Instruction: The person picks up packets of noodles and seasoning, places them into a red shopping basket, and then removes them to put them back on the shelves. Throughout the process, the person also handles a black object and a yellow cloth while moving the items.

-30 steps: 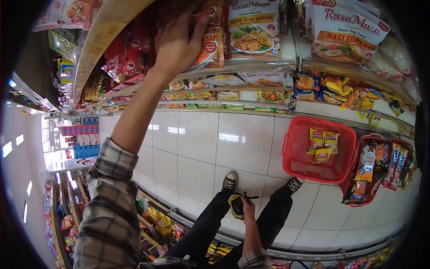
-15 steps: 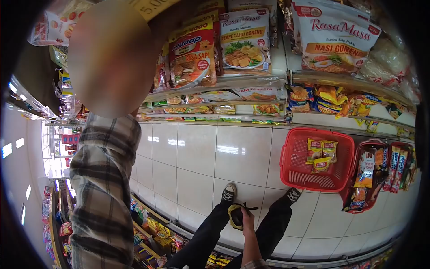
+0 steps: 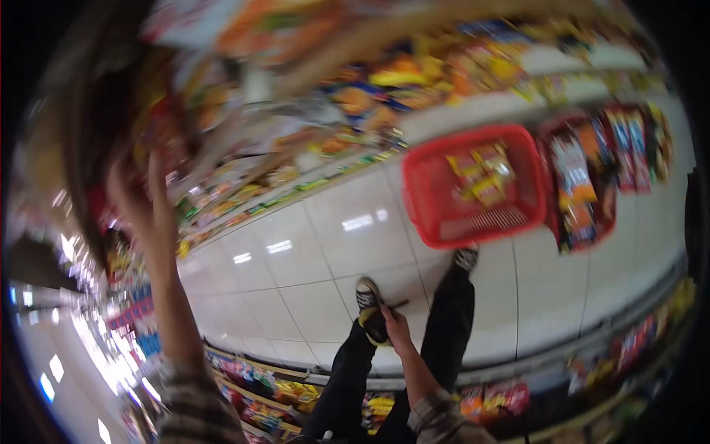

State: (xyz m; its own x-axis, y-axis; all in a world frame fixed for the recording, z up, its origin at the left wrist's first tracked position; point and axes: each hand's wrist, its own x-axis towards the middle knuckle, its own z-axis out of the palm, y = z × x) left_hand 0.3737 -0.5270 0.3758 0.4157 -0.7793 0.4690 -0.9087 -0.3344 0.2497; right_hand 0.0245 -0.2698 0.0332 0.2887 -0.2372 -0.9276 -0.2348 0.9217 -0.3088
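Observation:
My left hand (image 3: pixel 144 196) is raised beside the shelves at the left, its fingers apart and somewhat blurred, with nothing visible in it. Low in the middle, my right hand (image 3: pixel 397 328) is closed around a dark and yellow item (image 3: pixel 374 325) with a dark strap, held above my legs. A red basket (image 3: pixel 477 229) stands on the floor right of centre, with several yellow packets (image 3: pixel 484 177) inside.
Blurred shelves of packets (image 3: pixel 399 74) run across the top. A second red container (image 3: pixel 553 222) filled with snack packs stands right of the basket. My shoes (image 3: pixel 366 294) are on the tiled floor (image 3: pixel 347 244). Lower shelves (image 3: pixel 510 396) line the bottom.
The view has turned and shifted, so shelves and basket appear tilted and higher. My left arm has come down from the upper shelf, and its fingers now show. My right hand still holds its item.

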